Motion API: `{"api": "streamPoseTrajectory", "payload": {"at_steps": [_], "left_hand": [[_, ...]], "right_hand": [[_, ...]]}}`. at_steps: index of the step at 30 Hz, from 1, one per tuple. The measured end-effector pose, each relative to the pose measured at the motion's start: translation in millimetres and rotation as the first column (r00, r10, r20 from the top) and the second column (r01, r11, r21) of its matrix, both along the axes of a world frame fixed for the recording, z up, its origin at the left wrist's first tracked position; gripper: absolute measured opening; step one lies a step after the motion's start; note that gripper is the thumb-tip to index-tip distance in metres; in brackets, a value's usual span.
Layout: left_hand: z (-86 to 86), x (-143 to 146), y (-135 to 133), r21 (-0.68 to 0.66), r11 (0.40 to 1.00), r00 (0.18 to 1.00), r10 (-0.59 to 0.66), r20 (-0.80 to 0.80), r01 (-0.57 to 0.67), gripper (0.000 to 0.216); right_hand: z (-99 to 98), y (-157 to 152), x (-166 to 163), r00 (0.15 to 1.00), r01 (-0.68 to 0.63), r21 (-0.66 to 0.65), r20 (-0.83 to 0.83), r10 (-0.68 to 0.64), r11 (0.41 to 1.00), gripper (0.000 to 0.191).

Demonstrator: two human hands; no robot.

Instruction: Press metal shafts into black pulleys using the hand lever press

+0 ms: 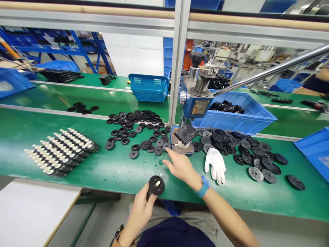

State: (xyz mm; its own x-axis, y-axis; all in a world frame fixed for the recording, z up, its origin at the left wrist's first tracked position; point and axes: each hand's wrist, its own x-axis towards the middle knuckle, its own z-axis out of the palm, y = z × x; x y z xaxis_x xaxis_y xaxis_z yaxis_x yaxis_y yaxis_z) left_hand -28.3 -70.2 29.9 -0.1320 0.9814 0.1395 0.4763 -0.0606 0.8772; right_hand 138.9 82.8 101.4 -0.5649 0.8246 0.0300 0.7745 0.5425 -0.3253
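My left hand [142, 206] is closed around a round black plastic part [154, 190] near the table's front edge. A short white pin stands out of the part's flat face, which is turned up. Over the table my right hand [181, 167] reaches forward, thumb and index finger apart. Its index fingertip is at a small black disc [166, 146] in front of the press; whether it touches the disc I cannot tell. More small black discs [133, 154] lie loose to the left. A white glove [215, 166] lies just right of my right hand.
A blue lever press [197, 106] stands behind my right hand, its long handle [272, 70] slanting up right. Larger black discs [255, 174] are heaped on the right. Rows of white-tipped black parts [64, 154] stand left. Behind are a blue bin [236, 120] and a teal basket [149, 91].
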Motion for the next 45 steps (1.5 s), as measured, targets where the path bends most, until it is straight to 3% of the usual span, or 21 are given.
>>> {"api": "streamPoseTrajectory", "payload": {"at_steps": [6,14,18,21,29,34,41,45], "left_hand": [[2.4,-3.6,-2.6,-0.062,0.996,0.988,0.079,0.133,-0.071,0.044],[7.9,9.3,0.6,-0.083,0.993,0.971,0.097,0.219,-0.081,0.046],[11.5,14.9,2.8,-0.098,0.988,0.957,0.140,0.256,-0.118,0.049],[12.3,20.5,4.8,-0.117,0.985,0.942,0.159,0.294,-0.130,0.049],[4.8,33.7,14.4,-0.169,0.982,0.923,0.145,0.357,-0.089,0.048],[5.1,42.2,24.3,-0.167,0.985,0.935,0.088,0.343,-0.031,0.048],[3.8,48.7,24.9,-0.183,0.983,0.933,0.055,0.357,0.012,0.049],[0.8,52.1,23.8,-0.182,0.982,0.925,0.029,0.380,0.044,0.051]], "right_hand": [[-19.2,42.2,-49.0,0.984,0.109,0.077,0.135,-0.119,0.991,0.052],[-27.6,40.8,-55.9,0.984,0.121,0.091,0.118,-0.132,0.988,0.032],[-25.4,29.6,-38.4,0.995,0.096,0.063,-0.006,-0.096,0.993,0.019],[-32.5,11.1,-14.0,0.986,0.094,0.038,-0.144,-0.087,0.995,0.021],[-82.2,-57.8,63.0,0.897,0.222,-0.025,-0.387,-0.214,0.975,0.017],[-93.7,-77.3,85.1,0.880,0.200,-0.043,-0.433,-0.198,0.979,0.025],[-93.9,-82.1,99.7,0.882,0.265,0.000,-0.405,-0.242,0.964,0.067],[-94.0,-83.2,101.9,0.892,0.276,0.007,-0.375,-0.253,0.961,0.057]]}}
